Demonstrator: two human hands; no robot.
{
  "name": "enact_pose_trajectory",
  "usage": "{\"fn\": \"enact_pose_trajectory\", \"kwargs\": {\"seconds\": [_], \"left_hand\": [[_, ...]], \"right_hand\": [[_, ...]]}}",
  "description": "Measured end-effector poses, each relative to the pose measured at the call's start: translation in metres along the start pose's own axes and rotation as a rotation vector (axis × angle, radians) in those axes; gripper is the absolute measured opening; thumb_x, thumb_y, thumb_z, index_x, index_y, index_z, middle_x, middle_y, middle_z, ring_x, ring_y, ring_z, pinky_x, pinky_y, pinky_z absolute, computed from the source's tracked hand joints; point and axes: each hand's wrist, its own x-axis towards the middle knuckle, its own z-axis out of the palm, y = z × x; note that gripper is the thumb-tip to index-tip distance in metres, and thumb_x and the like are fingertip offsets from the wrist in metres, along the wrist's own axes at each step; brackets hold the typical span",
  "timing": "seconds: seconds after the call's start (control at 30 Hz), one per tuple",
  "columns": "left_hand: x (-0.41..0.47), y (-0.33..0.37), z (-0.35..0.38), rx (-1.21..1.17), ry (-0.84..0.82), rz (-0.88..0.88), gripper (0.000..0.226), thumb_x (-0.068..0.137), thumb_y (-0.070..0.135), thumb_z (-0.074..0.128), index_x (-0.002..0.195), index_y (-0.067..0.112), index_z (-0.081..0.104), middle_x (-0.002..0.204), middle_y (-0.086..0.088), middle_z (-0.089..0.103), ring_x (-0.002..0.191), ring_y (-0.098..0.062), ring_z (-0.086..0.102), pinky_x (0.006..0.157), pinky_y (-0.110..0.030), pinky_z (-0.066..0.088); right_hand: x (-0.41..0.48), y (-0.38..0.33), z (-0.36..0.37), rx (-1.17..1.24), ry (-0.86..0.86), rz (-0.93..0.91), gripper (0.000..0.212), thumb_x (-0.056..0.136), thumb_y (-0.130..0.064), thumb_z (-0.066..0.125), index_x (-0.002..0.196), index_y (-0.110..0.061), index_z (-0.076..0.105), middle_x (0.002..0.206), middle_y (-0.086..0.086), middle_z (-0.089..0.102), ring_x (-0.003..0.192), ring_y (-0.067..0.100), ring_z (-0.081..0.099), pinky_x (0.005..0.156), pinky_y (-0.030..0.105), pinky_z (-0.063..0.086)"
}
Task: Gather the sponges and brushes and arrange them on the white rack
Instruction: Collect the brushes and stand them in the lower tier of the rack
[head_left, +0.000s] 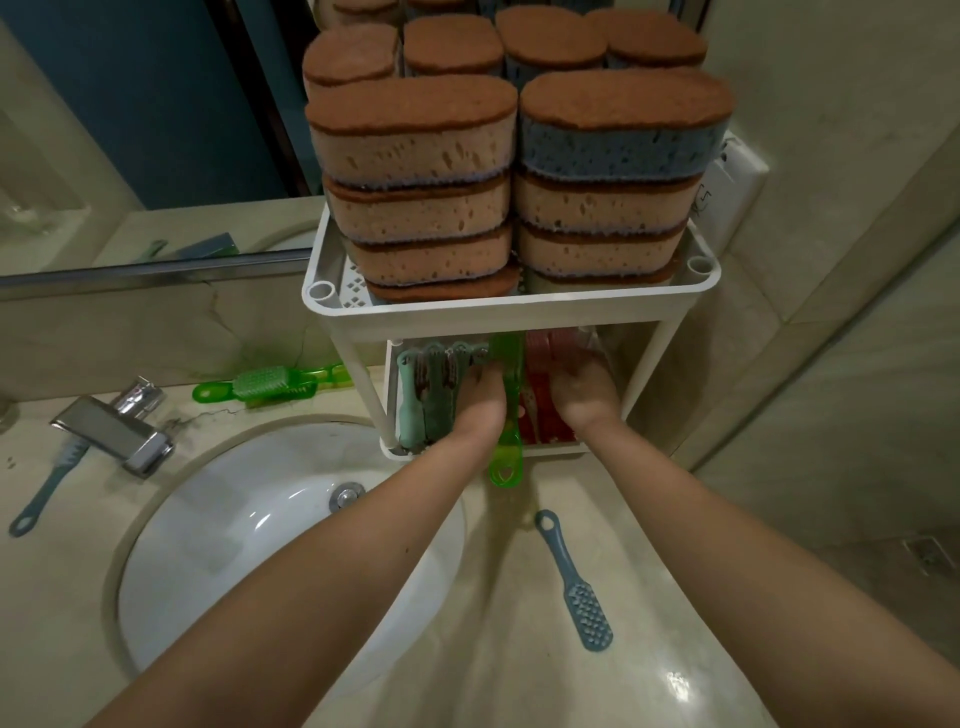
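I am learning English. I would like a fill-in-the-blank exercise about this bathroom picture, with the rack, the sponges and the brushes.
1. The sponges are stacked on the ___ tier of the white rack.
2. The left hand and the right hand both reach into the ___ tier.
3. The brush handle sticking out between the hands is ___.
4. A blue-grey brush lies on the counter, to the ___ of the sink.
Missing words: top; lower; green; right.

Sponges (514, 156) stacked atop white rack (509, 312), left hand (480, 392) and right hand (587, 389) among lower-shelf brushes (431, 395)
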Motion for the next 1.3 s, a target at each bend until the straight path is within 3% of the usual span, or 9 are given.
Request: {"fn": "enact_pose_trajectory", "kwargs": {"seconds": [0.1, 0.23, 0.33, 0.4, 0.5, 0.6, 0.8, 0.93, 1.3], "left_hand": [[-0.01, 0.006, -0.003, 0.019, -0.007, 0.062, 0.043, 0.098, 0.034, 0.035, 0.132, 0.012, 0.051, 0.13, -0.017, 0.058, 0.117, -0.036, 0.056, 0.103, -0.046, 0.043], [-0.023, 0.007, -0.009, 0.147, -0.014, 0.165, 0.037, 0.096, 0.039, 0.041, 0.109, 0.012, 0.061, 0.102, -0.008, 0.062, 0.089, -0.025, 0.057, 0.075, -0.032, 0.039], [-0.031, 0.006, -0.015, 0.212, -0.018, 0.258, 0.028, 0.088, 0.043, 0.046, 0.09, 0.021, 0.062, 0.086, 0.001, 0.063, 0.082, -0.021, 0.057, 0.062, -0.028, 0.036], [-0.036, 0.009, -0.016, 0.263, -0.014, 0.354, 0.031, 0.085, 0.044, 0.049, 0.103, 0.027, 0.066, 0.099, 0.006, 0.065, 0.091, -0.018, 0.058, 0.073, -0.028, 0.041], [-0.039, 0.016, -0.015, 0.298, -0.001, 0.46, 0.039, 0.084, 0.04, 0.054, 0.119, 0.026, 0.064, 0.124, 0.001, 0.061, 0.111, -0.021, 0.055, 0.097, -0.036, 0.044], [-0.037, 0.016, -0.014, 0.36, 0.03, 0.462, 0.033, 0.091, 0.03, 0.056, 0.123, 0.027, 0.06, 0.129, -0.004, 0.057, 0.12, -0.027, 0.051, 0.102, -0.041, 0.043], [-0.032, 0.007, -0.008, 0.378, -0.019, 0.452, 0.037, 0.098, 0.016, 0.043, 0.128, 0.032, 0.058, 0.134, -0.002, 0.053, 0.117, -0.023, 0.052, 0.1, -0.034, 0.044], [-0.03, -0.002, -0.005, 0.293, -0.075, 0.359, 0.035, 0.097, 0.013, 0.041, 0.125, 0.023, 0.06, 0.127, -0.004, 0.061, 0.099, -0.015, 0.056, 0.083, -0.024, 0.041], [-0.016, -0.018, -0.012, 0.091, -0.171, 0.274, 0.034, 0.095, -0.002, 0.043, 0.107, 0.022, 0.064, 0.116, -0.013, 0.067, 0.111, -0.03, 0.062, 0.101, -0.046, 0.047]], "right_hand": [[-0.009, -0.019, -0.006, 0.323, -0.004, 0.084, 0.028, 0.098, -0.036, 0.048, 0.091, -0.021, 0.07, 0.106, 0.009, 0.071, 0.102, 0.029, 0.063, 0.094, 0.042, 0.048], [-0.016, -0.037, -0.014, 0.542, -0.087, 0.234, 0.034, 0.088, -0.058, 0.055, 0.106, -0.03, 0.063, 0.111, 0.0, 0.066, 0.103, 0.022, 0.061, 0.096, 0.041, 0.048], [-0.023, -0.037, -0.017, 0.661, -0.111, 0.302, 0.03, 0.089, -0.042, 0.06, 0.111, -0.022, 0.062, 0.109, 0.006, 0.068, 0.095, 0.022, 0.063, 0.079, 0.034, 0.053], [-0.028, -0.038, -0.021, 0.785, -0.093, 0.311, 0.014, 0.093, -0.029, 0.054, 0.1, -0.02, 0.063, 0.098, 0.008, 0.07, 0.083, 0.02, 0.064, 0.067, 0.03, 0.054], [-0.031, -0.04, -0.026, 1.037, -0.034, 0.355, 0.03, 0.098, -0.032, 0.037, 0.095, -0.016, 0.062, 0.079, 0.008, 0.071, 0.065, 0.018, 0.066, 0.055, 0.028, 0.054], [-0.033, -0.039, -0.03, 1.178, -0.057, 0.405, 0.04, 0.097, -0.045, 0.037, 0.109, -0.015, 0.062, 0.092, 0.013, 0.072, 0.081, 0.026, 0.07, 0.058, 0.035, 0.058], [-0.04, -0.027, -0.023, 1.042, -0.056, 0.353, 0.03, 0.088, -0.012, 0.065, 0.117, -0.017, 0.059, 0.113, 0.012, 0.065, 0.104, 0.03, 0.064, 0.078, 0.045, 0.06], [-0.043, -0.017, -0.014, 0.818, -0.01, 0.36, 0.012, 0.085, -0.005, 0.066, 0.088, -0.017, 0.066, 0.107, 0.014, 0.07, 0.099, 0.028, 0.067, 0.086, 0.041, 0.058], [-0.022, 0.006, 0.013, 0.446, -0.117, 0.235, 0.025, 0.083, 0.006, 0.065, 0.099, -0.012, 0.07, 0.1, 0.008, 0.067, 0.094, 0.022, 0.062, 0.083, 0.031, 0.052]]}}
